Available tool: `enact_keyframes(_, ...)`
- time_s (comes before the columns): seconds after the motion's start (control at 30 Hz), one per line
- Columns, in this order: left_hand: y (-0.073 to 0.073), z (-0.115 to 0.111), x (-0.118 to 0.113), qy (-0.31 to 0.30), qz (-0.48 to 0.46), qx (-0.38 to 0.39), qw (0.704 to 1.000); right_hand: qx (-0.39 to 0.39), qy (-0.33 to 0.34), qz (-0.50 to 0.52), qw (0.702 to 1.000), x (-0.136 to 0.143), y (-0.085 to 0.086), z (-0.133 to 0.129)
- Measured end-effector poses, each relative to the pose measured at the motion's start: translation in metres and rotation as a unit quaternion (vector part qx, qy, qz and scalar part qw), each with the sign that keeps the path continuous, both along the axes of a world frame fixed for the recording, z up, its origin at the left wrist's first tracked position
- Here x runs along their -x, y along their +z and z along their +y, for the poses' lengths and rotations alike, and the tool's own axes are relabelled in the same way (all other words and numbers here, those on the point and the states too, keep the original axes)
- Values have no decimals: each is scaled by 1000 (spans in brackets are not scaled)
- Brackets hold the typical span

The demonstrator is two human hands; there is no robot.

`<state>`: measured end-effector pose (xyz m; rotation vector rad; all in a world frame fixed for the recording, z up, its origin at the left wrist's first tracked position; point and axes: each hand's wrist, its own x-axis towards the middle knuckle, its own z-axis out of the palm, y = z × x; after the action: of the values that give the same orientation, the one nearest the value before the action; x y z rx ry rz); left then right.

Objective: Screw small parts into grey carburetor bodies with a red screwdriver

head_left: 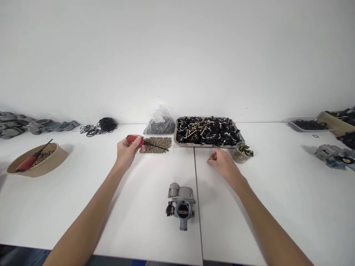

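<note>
My left hand is closed round the red handle of a screwdriver. Its dark shaft points right, over a shallow tray of small brass-coloured screws. To the right of the table seam, my right hand pinches a small thin piece, too little of which shows to name. Beside that hand stands a clear cup with flat brass-coloured pieces in it. A grey carburetor rests on the table between my forearms, its round bore facing me.
At the back, a metal tray holds many black parts. Left of it sits a plastic bag of small dark pieces. A beige bowl with another screwdriver stands left, near black cords. Far right lies another carburetor.
</note>
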<state>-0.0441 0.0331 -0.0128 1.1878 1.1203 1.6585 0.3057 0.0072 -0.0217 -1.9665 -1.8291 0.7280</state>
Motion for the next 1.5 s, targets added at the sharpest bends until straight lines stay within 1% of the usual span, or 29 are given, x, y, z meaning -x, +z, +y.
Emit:
enact_keyframes(0.03, 1, -1, 0, -1, -3, -2, 1000, 5, 18, 29, 999, 2, 2, -1)
enact_keyframes(0.1, 4, -1, 0, -4, -10, -8, 1000, 21, 67, 128, 989, 6, 7, -4)
enact_keyframes(0.2, 6, -1, 3, -9, -17, -16, 1000, 44, 135, 294, 945, 14, 19, -15)
enact_keyframes(0.23, 5, -1, 5, -11, -18, -19, 1000, 50, 150, 328, 931, 16, 24, -19)
enact_keyframes(0.33, 3, 2, 9, -19, -19, -23, 999, 82, 191, 367, 907, 22, 38, -34)
enact_keyframes(0.4, 1, 4, 11, -23, -21, -25, 999, 104, 213, 380, 894, 25, 45, -42)
enact_keyframes(0.47, -2, 6, 11, -19, -21, -22, 999, 118, 227, 383, 888, 29, 47, -46)
enact_keyframes(0.63, -8, 10, 15, 5, -18, -13, 1000, 136, 236, 373, 887, 36, 38, -46)
enact_keyframes(0.77, -7, 13, 23, 16, -21, -32, 999, 141, 234, 376, 885, 38, 35, -45)
enact_keyframes(1.0, -4, 15, 31, 17, -27, -42, 999, 154, 273, 388, 867, 35, 38, -48)
enact_keyframes(1.2, -7, 17, 32, 32, -15, -32, 999, 152, 275, 387, 867, 36, 36, -47)
enact_keyframes(1.37, -6, 17, 37, 33, -18, -39, 999, 153, 286, 380, 866, 37, 33, -47)
enact_keyframes(1.5, -6, 18, 39, 30, -20, -41, 999, 161, 288, 378, 865, 38, 36, -50)
